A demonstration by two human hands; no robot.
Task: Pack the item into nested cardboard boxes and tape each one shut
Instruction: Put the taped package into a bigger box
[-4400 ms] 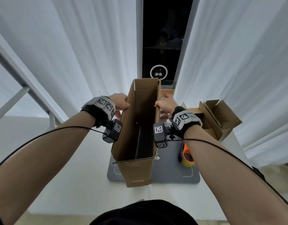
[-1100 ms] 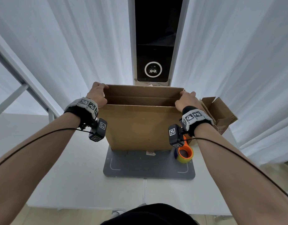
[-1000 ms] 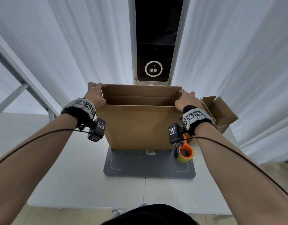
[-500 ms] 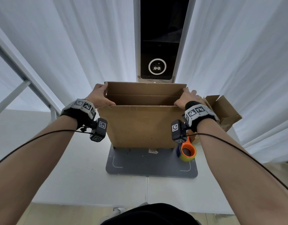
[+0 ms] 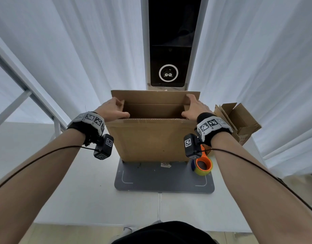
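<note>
A large brown cardboard box stands upright on the grey mat, its top open and its broad side facing me. My left hand presses on the left side flap at the top corner. My right hand presses on the right side flap. Both side flaps lean inward over the opening. A smaller open cardboard box sits to the right, behind my right wrist. The roll of tape, orange core with a yellow rim, lies on the mat's right end. What the large box contains is hidden.
The mat lies on a white table whose front edge runs near my body. White curtains hang behind, with a dark tall device straight behind the box. A white metal frame slants at the left.
The box has been turned from narrow end toward me to broad side toward me. In the last second my hands moved from its outer top corners onto the side flaps, folding them inward.
</note>
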